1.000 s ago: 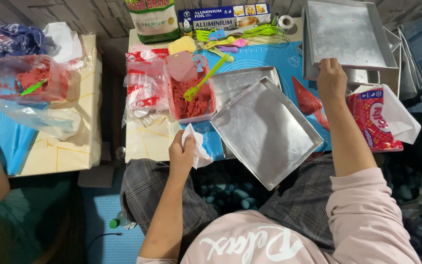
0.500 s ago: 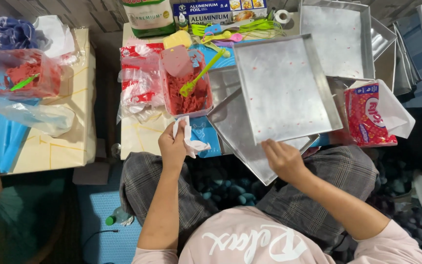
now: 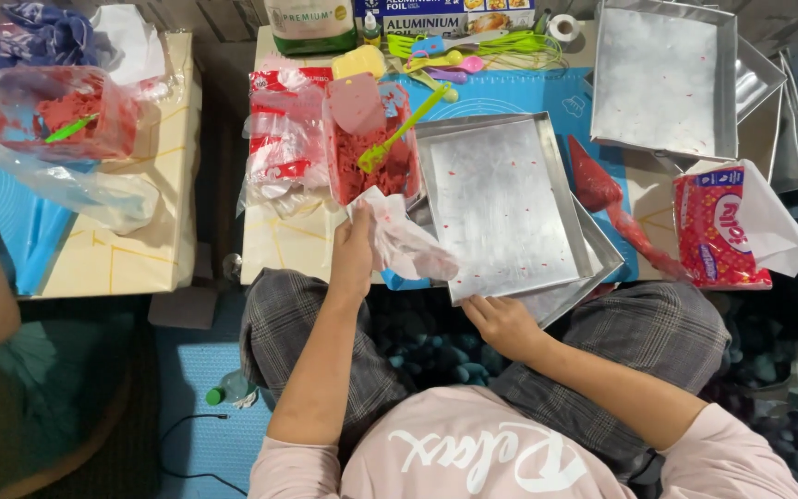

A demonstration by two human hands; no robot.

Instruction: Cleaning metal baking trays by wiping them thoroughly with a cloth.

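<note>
Head view looks straight down on a metal tray (image 3: 501, 208) at frame centre, its long axis running from the top of the frame toward the bottom, near edge tipped slightly right. It rests on a second tray (image 3: 593, 268) beneath. The right hand (image 3: 502, 325) grips its lower edge, fingers curled. The left hand (image 3: 355, 251) pinches a crumpled tissue (image 3: 401, 242) just left of the tray. At upper centre a tub of red paste (image 3: 371, 152) holds a green spatula (image 3: 399, 134). All of it sits on a low table with a blue mat (image 3: 519, 92); dark pebbled flooring shows below.
</note>
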